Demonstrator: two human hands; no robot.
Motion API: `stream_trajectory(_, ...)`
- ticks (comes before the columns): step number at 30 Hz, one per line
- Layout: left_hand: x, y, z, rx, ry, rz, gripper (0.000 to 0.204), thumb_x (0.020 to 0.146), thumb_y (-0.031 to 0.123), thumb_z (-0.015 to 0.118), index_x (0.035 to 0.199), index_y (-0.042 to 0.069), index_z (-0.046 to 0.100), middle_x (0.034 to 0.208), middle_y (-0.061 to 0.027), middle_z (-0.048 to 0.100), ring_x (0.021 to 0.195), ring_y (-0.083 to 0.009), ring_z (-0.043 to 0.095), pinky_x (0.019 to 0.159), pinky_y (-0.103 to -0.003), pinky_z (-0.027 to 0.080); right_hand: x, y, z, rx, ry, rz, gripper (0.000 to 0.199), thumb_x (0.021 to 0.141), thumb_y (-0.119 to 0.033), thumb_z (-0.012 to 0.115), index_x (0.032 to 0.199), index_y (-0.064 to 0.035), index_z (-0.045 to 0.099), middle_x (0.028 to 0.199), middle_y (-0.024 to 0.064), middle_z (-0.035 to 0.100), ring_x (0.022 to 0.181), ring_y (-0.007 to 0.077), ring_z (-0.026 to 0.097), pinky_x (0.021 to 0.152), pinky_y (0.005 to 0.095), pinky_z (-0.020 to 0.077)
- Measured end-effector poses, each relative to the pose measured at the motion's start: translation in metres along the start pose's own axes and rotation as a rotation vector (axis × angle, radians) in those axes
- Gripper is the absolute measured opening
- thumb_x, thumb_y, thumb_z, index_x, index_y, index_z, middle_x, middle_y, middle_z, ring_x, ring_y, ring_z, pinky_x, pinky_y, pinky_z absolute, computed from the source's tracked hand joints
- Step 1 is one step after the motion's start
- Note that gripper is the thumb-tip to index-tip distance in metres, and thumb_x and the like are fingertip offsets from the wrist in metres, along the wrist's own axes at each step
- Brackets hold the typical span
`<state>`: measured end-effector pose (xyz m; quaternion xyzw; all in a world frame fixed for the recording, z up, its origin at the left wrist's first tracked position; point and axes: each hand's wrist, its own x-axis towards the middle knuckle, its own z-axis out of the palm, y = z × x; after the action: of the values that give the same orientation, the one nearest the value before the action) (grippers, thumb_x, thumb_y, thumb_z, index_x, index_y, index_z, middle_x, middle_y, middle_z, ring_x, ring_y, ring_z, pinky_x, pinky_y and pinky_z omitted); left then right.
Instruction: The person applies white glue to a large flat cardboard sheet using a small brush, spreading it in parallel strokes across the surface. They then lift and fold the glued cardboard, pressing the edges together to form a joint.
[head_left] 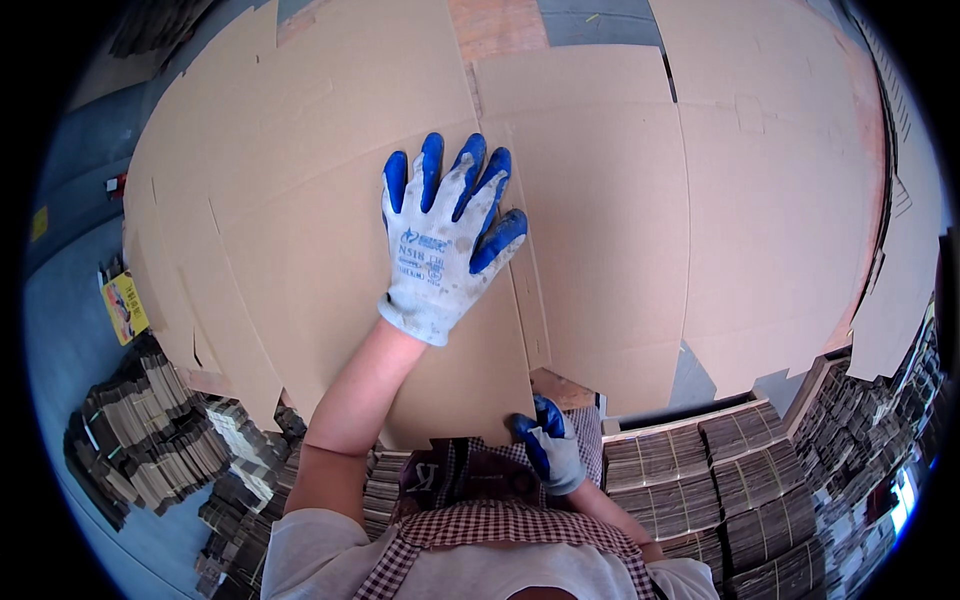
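Note:
A large flat brown cardboard sheet (330,220) lies in front of me, its fold lines and slots visible. My left hand (440,240), in a white work glove with blue-coated fingers, rests palm down on it with the fingers spread. Close to my body, my right hand (553,445) wears a matching glove. Its fingers are curled at the near right corner of that sheet and appear to grip the edge. To the right, another cardboard sheet (600,220) lies beside the first, their edges meeting near my left thumb.
More flat cardboard (770,200) spreads at the right. Tied bundles of cardboard (660,470) stand at the near right, with further stacks (150,430) at the left. A yellow printed card (124,308) is by the left edge. Bare wood (500,25) shows at the far side.

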<state>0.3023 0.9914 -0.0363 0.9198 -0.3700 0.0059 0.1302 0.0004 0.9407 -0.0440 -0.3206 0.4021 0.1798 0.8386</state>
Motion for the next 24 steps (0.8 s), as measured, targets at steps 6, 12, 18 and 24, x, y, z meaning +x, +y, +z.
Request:
stream_trajectory(6, 0.002, 0.001, 0.005, 0.065, -0.029, 0.043, 0.053, 0.082, 0.031, 0.071, 0.131, 0.014, 0.062, 0.141, -0.0099, 0.053, 0.134, -0.0373, 0.041, 0.111, -0.055, 0.025, 0.001, 0.009, -0.004, 0.102, -0.003, 0.001, 0.041, 0.096, -0.005, 0.062, 0.135, 0.0009, 0.051, 0.125, 0.0056, 0.062, 0.11, 0.0137, 0.06, 0.095, 0.028, 0.049)
stream_trajectory(12, -0.004, 0.002, 0.011, 0.185, -0.02, 0.069, 0.048, 0.085, 0.037, 0.069, 0.128, 0.017, 0.063, 0.145, -0.0065, 0.05, 0.134, -0.0347, 0.041, 0.112, -0.051, 0.025, -0.001, 0.007, -0.003, 0.132, -0.01, -0.011, 0.05, 0.097, -0.009, 0.061, 0.142, 0.0014, 0.044, 0.132, 0.0053, 0.057, 0.116, 0.012, 0.055, 0.1, 0.0273, 0.0458)
stream_trajectory(18, -0.006, -0.004, 0.016, 0.262, -0.018, 0.087, 0.052, 0.088, 0.041, 0.067, 0.135, 0.019, 0.059, 0.146, -0.005, 0.05, 0.134, -0.0313, 0.043, 0.111, -0.049, 0.028, -0.008, 0.016, -0.001, 0.104, -0.022, -0.137, 0.045, 0.098, -0.006, 0.058, 0.141, 0.0022, 0.047, 0.135, 0.0054, 0.056, 0.119, 0.0097, 0.051, 0.102, 0.0247, 0.0413)
stream_trajectory(24, -0.007, -0.009, 0.025, 0.26, 0.058, 0.123, 0.05, 0.091, 0.042, 0.065, 0.136, 0.021, 0.058, 0.145, -0.0049, 0.051, 0.133, -0.0312, 0.044, 0.109, -0.048, 0.03, -0.015, 0.019, -0.003, 0.052, -0.01, -0.129, 0.045, 0.098, -0.015, 0.061, 0.138, 0.0041, 0.049, 0.11, 0.0054, 0.066, 0.09, 0.0076, 0.061, 0.082, 0.0229, 0.0512)
